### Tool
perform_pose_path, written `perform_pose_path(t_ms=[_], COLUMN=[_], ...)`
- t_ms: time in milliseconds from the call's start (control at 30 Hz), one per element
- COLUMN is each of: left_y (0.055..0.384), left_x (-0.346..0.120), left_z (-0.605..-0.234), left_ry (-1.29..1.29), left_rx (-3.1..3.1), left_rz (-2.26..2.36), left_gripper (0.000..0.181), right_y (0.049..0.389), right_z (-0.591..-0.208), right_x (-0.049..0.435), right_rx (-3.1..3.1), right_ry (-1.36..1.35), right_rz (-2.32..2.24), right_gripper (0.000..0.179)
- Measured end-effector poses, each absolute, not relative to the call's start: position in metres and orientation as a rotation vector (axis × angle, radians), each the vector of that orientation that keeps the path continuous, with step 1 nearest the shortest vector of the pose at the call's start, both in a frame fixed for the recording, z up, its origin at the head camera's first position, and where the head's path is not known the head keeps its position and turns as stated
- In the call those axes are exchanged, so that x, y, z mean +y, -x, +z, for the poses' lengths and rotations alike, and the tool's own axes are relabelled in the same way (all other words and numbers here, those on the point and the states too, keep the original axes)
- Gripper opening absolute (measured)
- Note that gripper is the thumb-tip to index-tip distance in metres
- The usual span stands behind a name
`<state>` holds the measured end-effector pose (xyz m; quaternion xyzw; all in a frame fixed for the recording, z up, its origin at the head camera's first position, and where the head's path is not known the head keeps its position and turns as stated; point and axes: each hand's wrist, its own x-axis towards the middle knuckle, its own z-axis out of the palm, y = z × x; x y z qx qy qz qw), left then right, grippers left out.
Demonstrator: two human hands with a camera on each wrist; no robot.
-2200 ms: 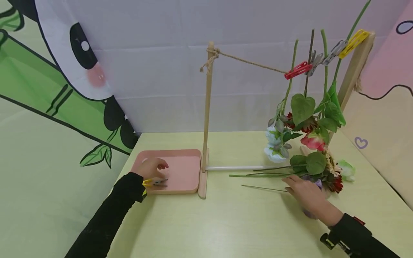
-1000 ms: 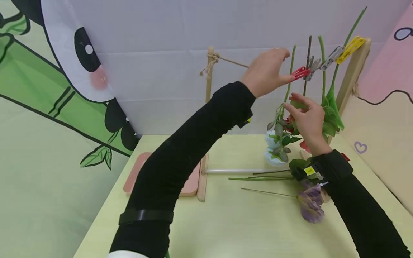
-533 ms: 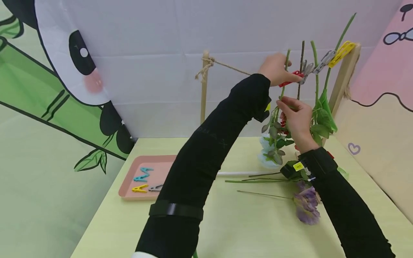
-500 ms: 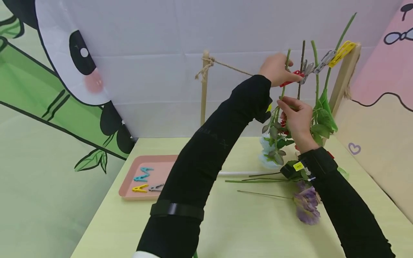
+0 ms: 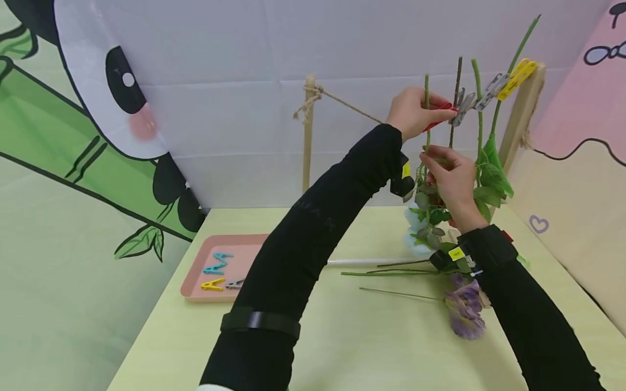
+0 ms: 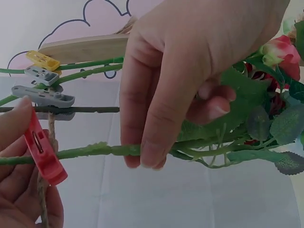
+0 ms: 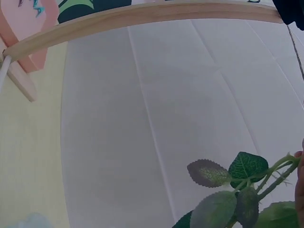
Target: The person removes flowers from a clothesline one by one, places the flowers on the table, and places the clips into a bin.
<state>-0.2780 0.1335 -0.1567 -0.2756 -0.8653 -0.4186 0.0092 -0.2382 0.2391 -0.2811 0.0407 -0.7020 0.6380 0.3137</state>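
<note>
My left hand (image 5: 413, 113) is up at the rope, pinching a red clothespin (image 6: 45, 152) between thumb and fingers. That clothespin crosses a green flower stem (image 6: 90, 151) where it meets the twine (image 6: 51, 130). Just below, my right hand (image 5: 455, 182) pinches the same stem between thumb and fingertips. Grey-green leaves (image 7: 213, 209) and pale blue blossoms (image 5: 415, 231) hang head-down under it, partly hidden by the right hand. Beside the red clothespin, grey clothespins (image 5: 464, 108) and a yellow clothespin (image 5: 519, 79) hold more hanging stems.
A pink tray (image 5: 195, 277) with blue, yellow and grey clothespins stands at the left, partly behind my left sleeve. Wooden posts (image 5: 308, 141) carry the rope. Loose stems (image 5: 391, 273) and a purple flower (image 5: 464, 309) lie on the table under my right forearm.
My left hand has gone from the tray up to the red clothespin on the rope. My right hand has risen from the flowers on the table to the hanging stem, which now stands straighter.
</note>
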Motion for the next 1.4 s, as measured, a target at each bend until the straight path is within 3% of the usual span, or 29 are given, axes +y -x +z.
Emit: perform_pose_path(t_ms=[567,833,1167,1267,1400], left_y=[0.267,0.263,0.235,0.223,0.209], left_x=[0.133,0.105,0.047,0.026,0.0], left_z=[-0.147,-0.122,-0.116,-0.116,-0.118], left_ry=[0.636,0.73,0.959,1.002,1.055], left_rx=[-2.331,-2.039,-1.883,-1.859,-1.843], left_rz=[-1.684,-2.014,-2.053,-2.022,-1.941], left_gripper=[0.021,0.025,0.026,0.026,0.026], right_y=[0.223,0.202,0.169,0.163,0.16], right_z=[-0.267,-0.263,-0.258,-0.258,-0.268], right_x=[0.24,0.228,0.229,0.231,0.236], right_rx=[-2.106,-2.071,-2.0,-1.97,-1.969], right_ry=[-0.182,-0.286,-0.666,-0.801,-0.936], right_rz=[1.21,0.961,0.66,0.528,0.319], right_gripper=[0.023,0.013,0.019,0.011,0.045])
